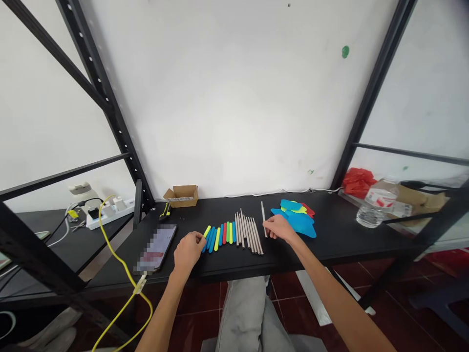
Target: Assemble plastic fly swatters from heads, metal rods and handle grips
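Thumb and fingers of the right hand (279,228) are closed on a metal rod (263,212), while those of the left hand (188,249) come together at a yellow stick (207,231); I cannot tell whether they pinch it or only touch it. From my post, the head view gives me a black shelf (216,212) with other items around the work. I see a phone (164,242) near the left wrist, a yellow and black cutter (166,211) beyond it, and an open cardboard box (185,198) by the wall. Flat coloured pieces (302,222), mostly blue, overlap just beyond the right hand. Off to the far right I make out a clear bottle (377,203) and a crumpled red bag (359,182); on the left, a white power strip (110,215) and a yellow cable (125,265). Part of the phone is masked by blocky pixels, and both forearms run out at the bottom edge. The right fingers hide the held rod's lower part; its upper length stands clear, pointing away. Between the hands I find coloured sticks (224,233) lined up beside a row of metal rods (252,237).
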### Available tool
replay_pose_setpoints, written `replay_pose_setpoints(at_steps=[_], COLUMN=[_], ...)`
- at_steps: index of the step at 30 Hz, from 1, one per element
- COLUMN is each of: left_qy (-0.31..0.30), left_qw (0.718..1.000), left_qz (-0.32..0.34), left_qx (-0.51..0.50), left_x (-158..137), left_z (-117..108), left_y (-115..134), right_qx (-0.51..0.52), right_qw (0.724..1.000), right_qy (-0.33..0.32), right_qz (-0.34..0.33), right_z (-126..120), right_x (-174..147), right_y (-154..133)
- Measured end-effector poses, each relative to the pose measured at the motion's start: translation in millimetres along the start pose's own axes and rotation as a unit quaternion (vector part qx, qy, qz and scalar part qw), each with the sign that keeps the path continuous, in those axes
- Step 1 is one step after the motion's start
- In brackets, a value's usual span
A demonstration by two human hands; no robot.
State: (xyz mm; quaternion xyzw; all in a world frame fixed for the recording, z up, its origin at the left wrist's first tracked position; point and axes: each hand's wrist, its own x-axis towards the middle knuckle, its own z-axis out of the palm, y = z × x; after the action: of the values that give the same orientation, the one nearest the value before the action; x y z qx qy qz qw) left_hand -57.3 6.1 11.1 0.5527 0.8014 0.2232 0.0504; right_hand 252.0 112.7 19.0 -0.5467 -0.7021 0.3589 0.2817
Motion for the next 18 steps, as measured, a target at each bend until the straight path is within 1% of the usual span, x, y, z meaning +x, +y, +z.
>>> replay_pose_setpoints(at_steps=[2, 3, 5, 6, 8, 9, 10, 12, 13, 15, 16, 18], left_qy=[-0.001, -0.004, -0.002, 0.008, 0.047, 0.066, 0.08, 0.056, 0.048, 0.035, 0.031, 0.03], left_qw=[1.0, 1.0, 1.0, 1.0, 0.998, 0.996, 0.992, 0.972, 0.963, 0.951, 0.947, 0.943], left_qz=[0.023, 0.028, 0.02, 0.01, 0.002, 0.015, 0.045, 0.149, 0.182, 0.211, 0.219, 0.225], left_qx=[0.008, 0.01, 0.008, 0.001, -0.03, -0.056, -0.091, -0.172, -0.193, -0.223, -0.233, -0.244], left_x=[2, 4, 4, 2, -7, -14, -22, -40, -48, -61, -65, -67], left_z=[2, 2, -1, -3, -7, -8, -8, -4, 0, 7, 11, 17], left_y=[-2, -3, -2, 0, 10, 19, 30, 55, 67, 86, 91, 95], right_qx=[0.123, 0.201, 0.348, 0.397, 0.444, 0.462, 0.479, 0.511, 0.524, 0.538, 0.539, 0.535], right_qw=[0.992, 0.979, 0.937, 0.916, 0.894, 0.884, 0.875, 0.857, 0.849, 0.841, 0.84, 0.842], right_qy=[0.016, 0.025, 0.041, 0.048, 0.059, 0.061, 0.062, 0.058, 0.054, 0.047, 0.045, 0.046], right_qz=[-0.005, -0.006, -0.006, -0.007, -0.015, -0.02, -0.026, -0.038, -0.043, -0.046, -0.045, -0.04], right_z=[-2, -2, -2, -1, 2, 4, 7, 13, 15, 19, 20, 20], right_x=[-11, -17, -27, -31, -37, -40, -43, -49, -52, -57, -59, -62], right_y=[4, 6, 8, 7, 1, -3, -9, -21, -26, -32, -33, -31])
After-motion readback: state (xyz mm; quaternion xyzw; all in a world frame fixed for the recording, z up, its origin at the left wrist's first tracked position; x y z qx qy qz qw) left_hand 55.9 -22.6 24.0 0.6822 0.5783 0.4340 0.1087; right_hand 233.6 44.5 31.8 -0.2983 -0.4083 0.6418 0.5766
